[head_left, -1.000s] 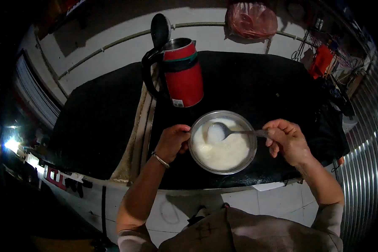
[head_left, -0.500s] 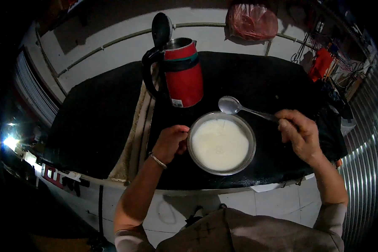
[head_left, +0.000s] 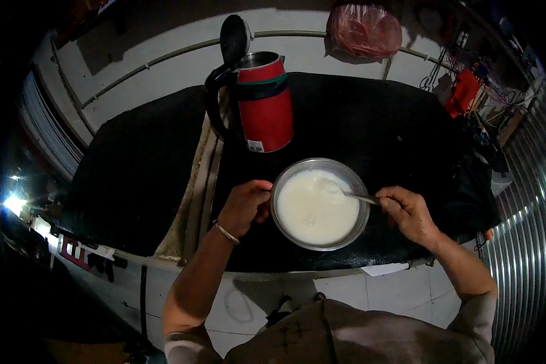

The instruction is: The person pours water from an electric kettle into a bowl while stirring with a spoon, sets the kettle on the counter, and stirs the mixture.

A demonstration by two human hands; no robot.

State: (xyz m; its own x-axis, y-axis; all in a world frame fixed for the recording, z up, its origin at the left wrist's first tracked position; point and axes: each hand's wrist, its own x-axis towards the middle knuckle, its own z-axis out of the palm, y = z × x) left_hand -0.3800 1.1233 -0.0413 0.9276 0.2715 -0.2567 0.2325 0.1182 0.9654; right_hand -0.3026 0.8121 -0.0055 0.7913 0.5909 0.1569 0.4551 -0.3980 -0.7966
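A round steel bowl (head_left: 364, 217) stands on the black-covered table, holding a white, milky liquid (head_left: 309, 203). My left hand (head_left: 246, 206) grips the bowl's left rim, its fingers partly hidden. A metal spoon (head_left: 361, 198) reaches over the bowl's right side, and its head is dipped in the liquid near the far side. My right hand (head_left: 410, 213) pinches the end of the spoon's handle, just right of the bowl. Behind the bowl stands a red electric kettle (head_left: 267, 118) with a black handle and a raised lid.
The black table cover (head_left: 358, 115) spreads under everything, with a pale raised strip (head_left: 200, 188) running along left of the kettle. A pink plastic bag (head_left: 365, 31) hangs on the wall. Cables and tools (head_left: 479, 103) crowd the right side, beside a corrugated metal sheet (head_left: 522, 242).
My right hand has moved left and down, bringing the spoon from beyond the bowl's far rim into the liquid. My left hand stays at the rim.
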